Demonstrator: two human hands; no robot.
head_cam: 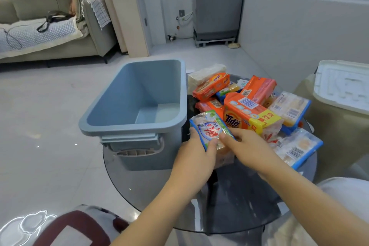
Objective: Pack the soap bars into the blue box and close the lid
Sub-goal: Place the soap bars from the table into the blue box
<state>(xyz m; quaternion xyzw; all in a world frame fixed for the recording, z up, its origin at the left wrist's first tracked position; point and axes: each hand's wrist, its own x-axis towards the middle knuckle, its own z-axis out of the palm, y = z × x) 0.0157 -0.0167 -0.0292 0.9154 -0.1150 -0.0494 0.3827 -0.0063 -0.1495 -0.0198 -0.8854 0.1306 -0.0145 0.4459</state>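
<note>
The blue box [111, 124] stands open and empty on the left part of the round glass table [151, 191]. Right of it lies a pile of wrapped soap bars, with an orange Tide pack [245, 118] on top. My left hand [196, 158] grips a soap pack with a blue, white and green wrapper [209, 128] at the pile's near left corner. My right hand [249, 148] touches the same pack with its fingertips and rests against the pile. The white lid [343, 88] lies upside down on a seat at the right.
More orange packs [211, 86] and blue-edged clear packs [297, 150] fill the table's right half. A cream-covered seat [337, 142] stands right of the table. A sofa [50, 26] is at the far left. Tiled floor lies beyond the box.
</note>
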